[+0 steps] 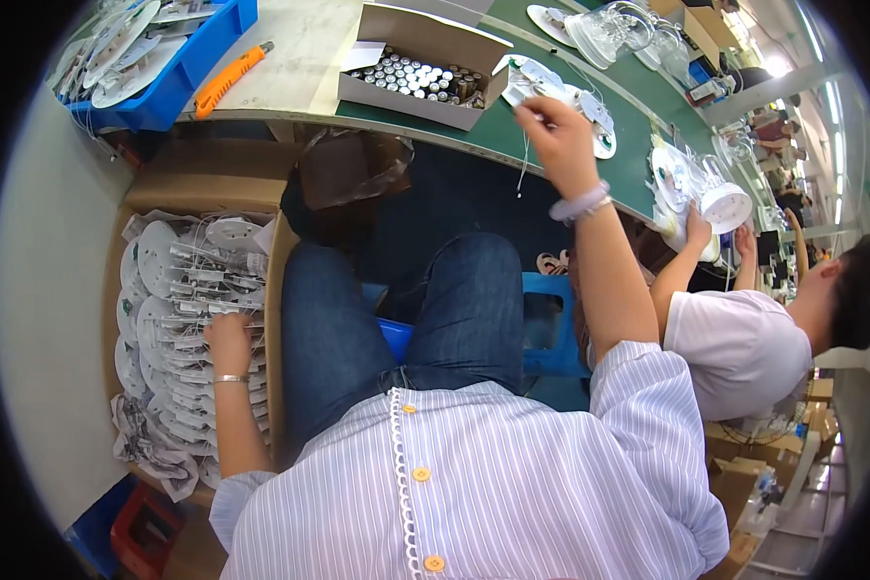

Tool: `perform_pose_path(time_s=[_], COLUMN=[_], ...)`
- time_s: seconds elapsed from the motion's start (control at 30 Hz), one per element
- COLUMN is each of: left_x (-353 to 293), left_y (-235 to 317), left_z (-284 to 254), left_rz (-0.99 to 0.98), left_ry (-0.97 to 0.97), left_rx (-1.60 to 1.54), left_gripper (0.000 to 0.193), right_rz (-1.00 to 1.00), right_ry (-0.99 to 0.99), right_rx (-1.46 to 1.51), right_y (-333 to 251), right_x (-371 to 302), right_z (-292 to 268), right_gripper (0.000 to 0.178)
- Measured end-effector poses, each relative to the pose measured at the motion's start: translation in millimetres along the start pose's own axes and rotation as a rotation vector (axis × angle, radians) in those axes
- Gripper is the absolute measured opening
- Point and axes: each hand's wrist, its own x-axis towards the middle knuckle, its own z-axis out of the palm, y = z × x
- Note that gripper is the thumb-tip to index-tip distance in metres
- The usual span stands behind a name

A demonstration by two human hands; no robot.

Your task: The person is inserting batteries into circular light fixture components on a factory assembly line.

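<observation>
My left hand point(228, 336) is down in a tall cardboard box point(278, 290) at my left side. Its fingers curl among stacked white round plates with wires point(169, 329); their tips are partly hidden, and whatever they grip cannot be made out. Raised over the front edge of the green table is my right hand point(557, 140), its fingers bent in toward the thumb. Any small thing between them is too small to name. Just behind it lie white disc-shaped parts point(590, 108) with wires, and a thin white wire point(523, 169) hangs over the edge below the hand.
An open carton of batteries point(406, 101) stands on the table, left of my right hand. Farther left are an orange utility knife point(232, 79) and a blue bin point(188, 72) of white discs. At my right a co-worker point(744, 348) handles a clear-and-white lamp point(725, 203).
</observation>
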Motion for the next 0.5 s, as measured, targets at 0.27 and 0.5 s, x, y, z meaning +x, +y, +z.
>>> perform_pose_path(time_s=[0.27, 0.5], left_x=[-2.0, -21.7], left_y=[-12.9, -5.2], left_z=[-61.6, -104.5], left_rz=[-0.054, -0.320], left_ry=[0.133, 0.511], left_rx=[-0.509, -0.951], left_gripper=[0.017, 0.024], right_rz=[-0.197, -0.036], right_ry=[-0.332, -0.484], right_rx=[-1.016, -0.980], right_y=[-21.0, -32.7], right_x=[58.0, 65.6], right_z=[28.5, 34.5], right_gripper=[0.016, 0.023])
